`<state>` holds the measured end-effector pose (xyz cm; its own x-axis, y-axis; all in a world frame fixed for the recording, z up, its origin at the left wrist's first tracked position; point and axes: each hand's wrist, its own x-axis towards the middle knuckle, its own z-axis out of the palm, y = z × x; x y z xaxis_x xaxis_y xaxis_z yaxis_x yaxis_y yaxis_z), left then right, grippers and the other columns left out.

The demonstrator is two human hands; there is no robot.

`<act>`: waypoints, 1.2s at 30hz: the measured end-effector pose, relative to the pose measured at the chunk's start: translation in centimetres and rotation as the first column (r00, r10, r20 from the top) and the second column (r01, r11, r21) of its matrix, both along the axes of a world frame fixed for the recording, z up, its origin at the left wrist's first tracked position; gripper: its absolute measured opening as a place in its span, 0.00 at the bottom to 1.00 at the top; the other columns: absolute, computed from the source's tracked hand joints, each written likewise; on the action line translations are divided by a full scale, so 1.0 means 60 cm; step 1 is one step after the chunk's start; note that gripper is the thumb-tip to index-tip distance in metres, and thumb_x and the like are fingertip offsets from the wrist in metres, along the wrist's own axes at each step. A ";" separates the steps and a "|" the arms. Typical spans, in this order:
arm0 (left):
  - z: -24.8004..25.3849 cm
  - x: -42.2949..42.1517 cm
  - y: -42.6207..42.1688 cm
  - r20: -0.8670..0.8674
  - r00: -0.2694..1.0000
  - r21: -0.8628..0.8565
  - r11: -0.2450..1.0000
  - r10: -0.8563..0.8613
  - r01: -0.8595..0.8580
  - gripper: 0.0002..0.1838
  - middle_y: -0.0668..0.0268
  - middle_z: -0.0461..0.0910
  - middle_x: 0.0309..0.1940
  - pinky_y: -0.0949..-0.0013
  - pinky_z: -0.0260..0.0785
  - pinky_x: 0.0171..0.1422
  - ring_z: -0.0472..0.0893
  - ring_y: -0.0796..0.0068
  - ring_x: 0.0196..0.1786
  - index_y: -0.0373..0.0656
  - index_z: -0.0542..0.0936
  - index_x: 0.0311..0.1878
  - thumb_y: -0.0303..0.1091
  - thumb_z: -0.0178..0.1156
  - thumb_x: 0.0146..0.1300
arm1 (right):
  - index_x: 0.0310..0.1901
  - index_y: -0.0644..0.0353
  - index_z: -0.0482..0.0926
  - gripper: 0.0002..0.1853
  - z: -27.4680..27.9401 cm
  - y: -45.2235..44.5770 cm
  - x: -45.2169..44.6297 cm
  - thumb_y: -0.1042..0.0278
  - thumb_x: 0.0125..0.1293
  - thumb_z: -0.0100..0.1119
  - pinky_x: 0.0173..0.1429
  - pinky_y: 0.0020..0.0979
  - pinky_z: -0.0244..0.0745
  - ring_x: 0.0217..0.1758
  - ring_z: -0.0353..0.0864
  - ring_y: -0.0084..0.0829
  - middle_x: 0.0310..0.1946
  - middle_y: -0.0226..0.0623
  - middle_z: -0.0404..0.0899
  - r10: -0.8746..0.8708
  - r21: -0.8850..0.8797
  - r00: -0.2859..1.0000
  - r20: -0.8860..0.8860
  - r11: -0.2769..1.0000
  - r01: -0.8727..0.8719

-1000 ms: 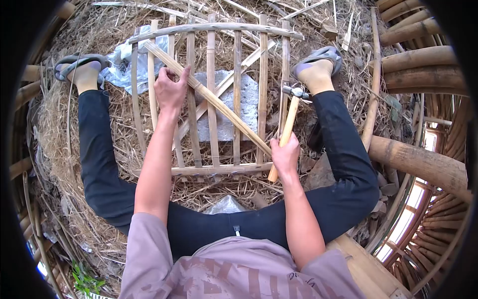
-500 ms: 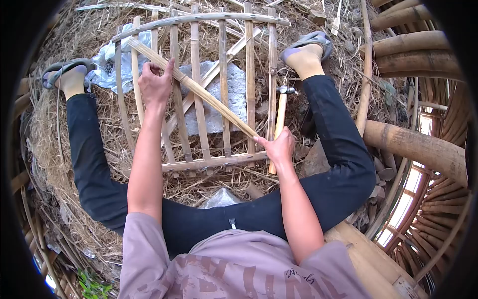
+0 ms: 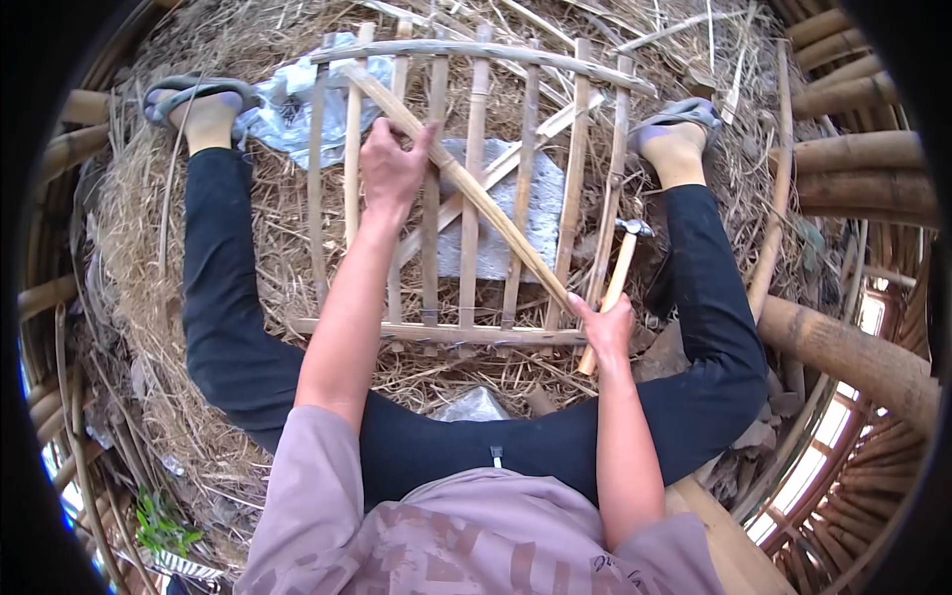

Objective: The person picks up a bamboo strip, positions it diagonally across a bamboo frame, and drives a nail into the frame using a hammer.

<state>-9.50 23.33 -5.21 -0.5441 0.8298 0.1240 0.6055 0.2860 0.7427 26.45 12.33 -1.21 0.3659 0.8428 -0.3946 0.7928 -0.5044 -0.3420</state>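
Bamboo frame (image 3: 555, 61) on the straw: slats (image 3: 477, 94) already span both rails. Bamboo strip (image 3: 501, 226) slants across it, apparently unfastened. Left hand (image 3: 393, 171) fingers grip strip; right hand (image 3: 608, 327) fingers wrap hammer (image 3: 621, 266), thumb at strip's lower end.

Soft daylight fills the fisheye-curved, black-cornered view.

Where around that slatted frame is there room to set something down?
Best bet: the straw between the left leg and the slatted frame; only loose straw shows there. Crowded: the frame's right side, where the right hand, hammer and right leg sit close together.
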 end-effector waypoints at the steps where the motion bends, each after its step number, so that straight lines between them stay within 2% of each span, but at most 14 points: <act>1: -0.011 -0.002 0.002 -0.021 1.000 0.044 0.999 -0.009 0.010 0.30 0.51 0.83 0.30 0.54 0.76 0.40 0.84 0.52 0.33 0.34 0.77 0.39 0.57 0.74 0.61 | 0.43 0.71 0.79 0.38 -0.007 0.000 0.004 0.46 0.45 0.87 0.49 0.44 0.81 0.40 0.87 0.47 0.36 0.53 0.86 0.012 0.013 1.000 0.002 1.000 -0.013; 2: -0.011 -0.004 0.000 -0.021 1.000 0.036 0.999 -0.011 0.012 0.30 0.51 0.83 0.31 0.53 0.76 0.41 0.84 0.52 0.34 0.34 0.77 0.40 0.57 0.74 0.61 | 0.42 0.70 0.79 0.37 -0.012 -0.001 0.008 0.45 0.45 0.87 0.46 0.43 0.81 0.37 0.87 0.43 0.34 0.49 0.86 0.022 0.026 1.000 0.010 0.999 -0.022; 5: -0.003 -0.002 0.001 -0.018 1.000 0.031 0.999 -0.014 0.015 0.30 0.50 0.83 0.31 0.52 0.77 0.41 0.84 0.49 0.33 0.35 0.77 0.40 0.57 0.74 0.62 | 0.47 0.74 0.77 0.41 0.013 0.007 -0.008 0.48 0.44 0.87 0.54 0.46 0.81 0.46 0.88 0.54 0.42 0.60 0.85 0.022 -0.041 1.000 0.000 0.999 -0.022; 8: 0.009 -0.001 0.003 0.027 0.999 -0.020 0.999 -0.024 0.025 0.30 0.49 0.84 0.31 0.51 0.78 0.40 0.85 0.49 0.33 0.36 0.76 0.41 0.58 0.72 0.62 | 0.48 0.75 0.76 0.42 0.028 0.011 -0.017 0.47 0.45 0.87 0.55 0.46 0.81 0.48 0.87 0.54 0.44 0.61 0.85 0.032 -0.065 0.999 -0.005 0.997 -0.033; 12: 0.003 -0.001 0.005 -0.049 0.999 -0.043 0.999 -0.018 0.016 0.30 0.49 0.84 0.32 0.50 0.79 0.40 0.86 0.49 0.34 0.37 0.76 0.42 0.59 0.71 0.63 | 0.48 0.75 0.76 0.42 0.022 0.010 -0.015 0.47 0.45 0.87 0.55 0.46 0.81 0.48 0.87 0.55 0.43 0.61 0.84 0.036 -0.064 0.999 -0.010 0.997 -0.036; 17: 0.014 0.002 0.005 -0.025 1.000 -0.075 0.997 -0.008 0.006 0.29 0.49 0.85 0.33 0.50 0.79 0.41 0.86 0.49 0.35 0.37 0.76 0.42 0.58 0.71 0.64 | 0.46 0.75 0.76 0.41 0.015 0.010 -0.008 0.47 0.44 0.87 0.52 0.45 0.81 0.45 0.87 0.54 0.41 0.60 0.85 0.046 -0.053 0.998 -0.042 0.997 -0.048; 20: -0.012 -0.001 0.006 -0.039 0.999 0.009 1.000 0.004 -0.004 0.29 0.52 0.84 0.28 0.55 0.75 0.38 0.85 0.57 0.32 0.35 0.78 0.40 0.57 0.71 0.64 | 0.42 0.71 0.78 0.38 0.023 0.012 -0.013 0.47 0.41 0.88 0.48 0.43 0.82 0.40 0.88 0.49 0.37 0.54 0.85 0.045 -0.057 0.999 0.010 0.997 -0.044; 21: -0.006 0.000 0.005 -0.090 0.996 0.001 1.000 -0.002 0.002 0.29 0.54 0.84 0.29 0.57 0.76 0.38 0.84 0.61 0.32 0.34 0.79 0.41 0.58 0.71 0.65 | 0.41 0.69 0.78 0.37 0.027 0.014 -0.012 0.47 0.41 0.89 0.47 0.43 0.82 0.39 0.88 0.48 0.35 0.53 0.85 0.041 -0.061 0.999 0.013 0.997 -0.040; 24: -0.020 -0.006 0.007 -0.059 0.998 -0.043 0.999 0.003 -0.006 0.35 0.54 0.85 0.30 0.58 0.78 0.41 0.85 0.58 0.33 0.32 0.81 0.43 0.63 0.71 0.62 | 0.36 0.65 0.79 0.33 0.032 0.008 -0.009 0.49 0.41 0.89 0.45 0.42 0.82 0.35 0.88 0.43 0.30 0.46 0.85 0.025 -0.004 0.999 -0.028 1.000 -0.025; 25: -0.017 -0.004 0.007 -0.072 0.997 -0.044 0.999 0.010 -0.013 0.36 0.54 0.85 0.30 0.58 0.78 0.41 0.85 0.58 0.33 0.32 0.81 0.43 0.64 0.71 0.61 | 0.35 0.64 0.79 0.31 0.031 0.007 -0.007 0.50 0.42 0.88 0.44 0.42 0.82 0.33 0.88 0.42 0.29 0.44 0.86 -0.001 -0.037 0.999 -0.036 0.999 0.000; 28: -0.017 -0.002 0.011 -0.064 0.998 -0.038 0.999 0.018 -0.020 0.37 0.54 0.85 0.30 0.59 0.77 0.40 0.85 0.60 0.33 0.32 0.81 0.41 0.66 0.71 0.59 | 0.35 0.63 0.79 0.26 0.025 0.007 -0.006 0.56 0.46 0.87 0.43 0.42 0.83 0.33 0.88 0.41 0.30 0.43 0.86 0.022 -0.030 0.999 -0.039 0.999 -0.023; 31: -0.022 -0.008 0.009 -0.088 0.996 -0.054 0.998 0.023 -0.028 0.37 0.54 0.85 0.30 0.59 0.77 0.41 0.86 0.60 0.34 0.32 0.81 0.41 0.66 0.72 0.59 | 0.35 0.63 0.79 0.24 0.033 0.010 -0.012 0.58 0.47 0.87 0.44 0.42 0.83 0.34 0.89 0.41 0.30 0.43 0.86 0.006 -0.036 0.998 -0.067 0.999 -0.009; 34: -0.029 -0.007 0.009 -0.125 0.992 0.004 0.999 0.034 -0.033 0.36 0.53 0.85 0.31 0.59 0.77 0.42 0.85 0.60 0.34 0.33 0.82 0.41 0.66 0.71 0.60 | 0.35 0.63 0.79 0.24 0.024 0.008 -0.007 0.58 0.47 0.86 0.44 0.42 0.83 0.34 0.89 0.41 0.30 0.43 0.86 0.021 -0.020 0.997 -0.079 1.000 -0.022; 36: -0.029 -0.006 0.008 -0.099 0.995 -0.016 0.999 0.035 -0.037 0.36 0.51 0.85 0.32 0.57 0.78 0.45 0.86 0.55 0.36 0.34 0.81 0.42 0.66 0.71 0.59 | 0.35 0.63 0.79 0.24 0.018 0.007 -0.002 0.58 0.48 0.86 0.43 0.41 0.83 0.34 0.89 0.40 0.30 0.43 0.86 0.034 -0.023 0.997 -0.065 0.999 -0.035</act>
<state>-9.88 23.81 -6.93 -0.5598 0.8123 0.1637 0.6642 0.3218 0.6748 26.33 12.73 -0.13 0.3100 0.8444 -0.4368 0.7865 -0.4859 -0.3811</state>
